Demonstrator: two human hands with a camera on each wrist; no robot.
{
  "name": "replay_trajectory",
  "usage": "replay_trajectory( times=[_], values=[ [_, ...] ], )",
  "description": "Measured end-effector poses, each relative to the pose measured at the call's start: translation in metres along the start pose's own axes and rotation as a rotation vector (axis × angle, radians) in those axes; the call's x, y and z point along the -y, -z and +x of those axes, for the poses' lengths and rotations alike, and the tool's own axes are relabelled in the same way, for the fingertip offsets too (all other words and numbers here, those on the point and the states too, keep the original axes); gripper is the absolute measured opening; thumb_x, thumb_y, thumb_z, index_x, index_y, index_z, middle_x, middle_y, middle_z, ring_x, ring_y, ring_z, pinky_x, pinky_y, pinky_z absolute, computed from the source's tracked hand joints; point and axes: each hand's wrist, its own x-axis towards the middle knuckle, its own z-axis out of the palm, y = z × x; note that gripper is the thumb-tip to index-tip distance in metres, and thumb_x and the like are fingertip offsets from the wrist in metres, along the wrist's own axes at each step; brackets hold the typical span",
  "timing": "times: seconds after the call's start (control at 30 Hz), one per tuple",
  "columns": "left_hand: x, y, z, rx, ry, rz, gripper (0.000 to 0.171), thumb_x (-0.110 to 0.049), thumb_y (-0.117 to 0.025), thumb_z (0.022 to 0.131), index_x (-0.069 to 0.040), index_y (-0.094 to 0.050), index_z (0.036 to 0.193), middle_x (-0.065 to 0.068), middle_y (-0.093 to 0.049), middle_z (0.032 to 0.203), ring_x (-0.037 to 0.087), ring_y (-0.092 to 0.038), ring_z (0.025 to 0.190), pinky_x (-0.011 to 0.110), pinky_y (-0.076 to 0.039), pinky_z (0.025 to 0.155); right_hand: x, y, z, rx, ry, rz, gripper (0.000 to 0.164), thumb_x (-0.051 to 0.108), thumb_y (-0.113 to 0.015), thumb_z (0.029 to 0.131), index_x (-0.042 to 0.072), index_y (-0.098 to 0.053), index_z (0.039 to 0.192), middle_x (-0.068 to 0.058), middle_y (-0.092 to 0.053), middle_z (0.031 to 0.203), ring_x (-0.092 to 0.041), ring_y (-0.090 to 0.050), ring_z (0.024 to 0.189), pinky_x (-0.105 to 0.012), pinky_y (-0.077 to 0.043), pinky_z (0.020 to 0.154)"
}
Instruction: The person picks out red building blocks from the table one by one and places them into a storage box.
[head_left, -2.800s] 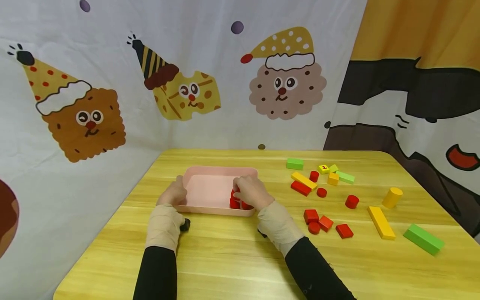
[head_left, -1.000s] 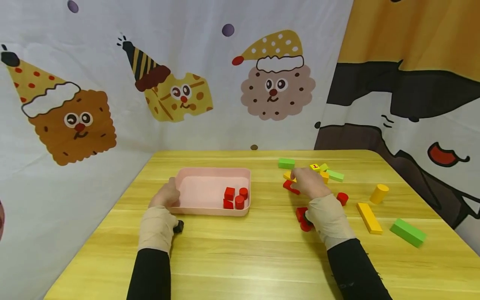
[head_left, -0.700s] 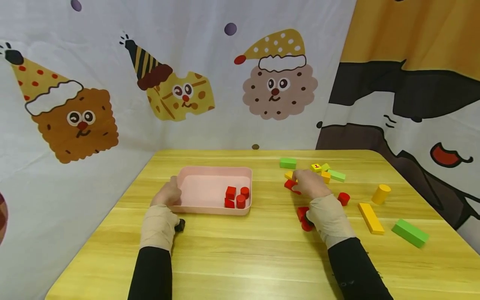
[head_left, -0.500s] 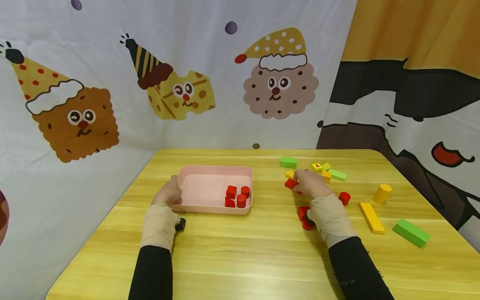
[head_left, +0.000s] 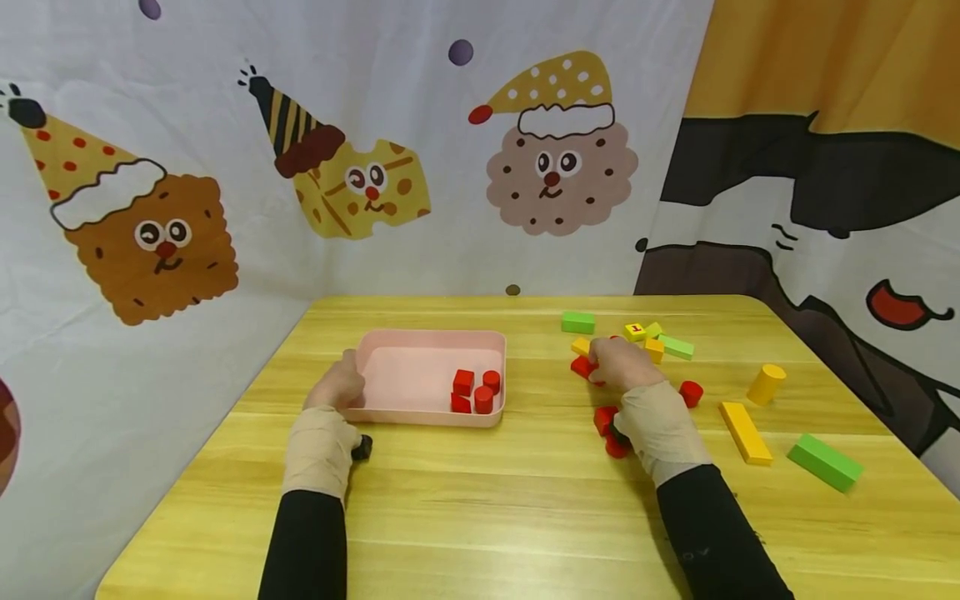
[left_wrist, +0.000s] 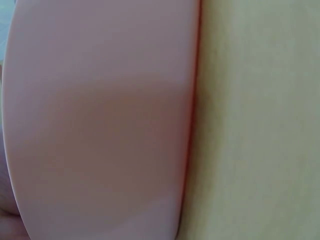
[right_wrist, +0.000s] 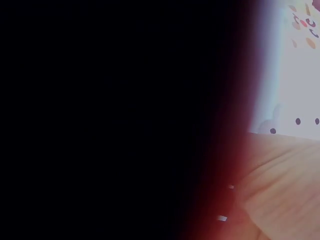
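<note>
My left hand [head_left: 337, 382] grips the left rim of a shallow pink tray [head_left: 431, 419]. In the left wrist view the tray wall [left_wrist: 100, 60] fills much of the picture, with part of the hand [left_wrist: 11, 220] at the far left edge. Inside the tray's right end sit several red blocks, among them a cube [head_left: 463, 382] and a cylinder [head_left: 483, 400]. My right hand [head_left: 624, 365], fingers bent down, pinches a red oblong block [head_left: 581, 367] on the table, partly covering it. A dark shape blocks most of the right wrist view, leaving some hand [right_wrist: 285, 195] visible.
Close to the right wrist lie a red block [head_left: 603, 419] and a red disc [head_left: 617, 447]. Farther right are a red cylinder [head_left: 691, 393], a yellow cylinder [head_left: 767, 384], a yellow bar [head_left: 746, 433] and a green block [head_left: 825, 462]. Another green block [head_left: 577, 322] lies at the back.
My right hand has left the tray's red blocks and moved right to the red oblong block, where it has stayed for the last second. The left hand has kept its grip on the tray.
</note>
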Motion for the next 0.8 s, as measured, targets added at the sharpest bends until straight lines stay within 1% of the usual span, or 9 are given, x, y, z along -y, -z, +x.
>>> replay_trajectory(
  times=[0.2,0.3,0.5,0.63,0.8],
  values=[
    [0.002,0.000,0.002,0.006,0.011,-0.016,0.066,0.011,-0.043,0.089,0.013,-0.018,0.150,0.033,-0.054,0.117,0.043,-0.056,0.106,0.049,-0.045,0.095,0.001,0.001,0.001,0.030,-0.013,0.003,0.019,0.009,-0.077,0.094,-0.001,-0.064,0.105,-0.013,-0.065,0.099,-0.030,-0.057,0.087,-0.044,-0.048,0.080],
    [0.003,-0.001,0.003,0.008,0.019,-0.021,0.067,0.012,-0.044,0.089,0.013,-0.018,0.151,0.032,-0.054,0.116,0.043,-0.057,0.105,0.048,-0.046,0.095,0.000,0.001,0.001,0.033,-0.006,0.001,0.019,0.008,-0.076,0.094,-0.001,-0.064,0.105,-0.013,-0.064,0.097,-0.030,-0.057,0.086,-0.043,-0.047,0.079],
    [0.001,-0.001,0.005,0.010,0.015,-0.010,0.071,0.013,-0.046,0.085,0.013,-0.019,0.151,0.033,-0.053,0.120,0.043,-0.055,0.107,0.049,-0.045,0.095,-0.003,0.004,-0.003,0.029,-0.006,0.007,0.016,0.005,-0.075,0.093,-0.001,-0.063,0.103,-0.012,-0.061,0.093,-0.030,-0.055,0.083,-0.042,-0.046,0.076],
    [-0.001,0.000,0.003,0.006,0.006,-0.006,0.070,0.013,-0.045,0.086,0.014,-0.018,0.151,0.035,-0.051,0.122,0.044,-0.054,0.108,0.049,-0.044,0.095,-0.002,0.006,-0.005,0.028,0.002,0.003,0.017,0.004,-0.071,0.094,-0.002,-0.063,0.108,-0.014,-0.064,0.099,-0.030,-0.057,0.086,-0.043,-0.048,0.079],
    [0.000,0.000,0.002,0.003,0.008,-0.005,0.068,0.013,-0.044,0.087,0.014,-0.019,0.150,0.034,-0.052,0.122,0.043,-0.054,0.108,0.049,-0.045,0.095,0.003,0.011,-0.006,0.015,0.033,0.017,0.026,0.004,-0.070,0.095,-0.003,-0.062,0.119,-0.020,-0.067,0.113,-0.032,-0.059,0.091,-0.046,-0.051,0.081]
  ],
)
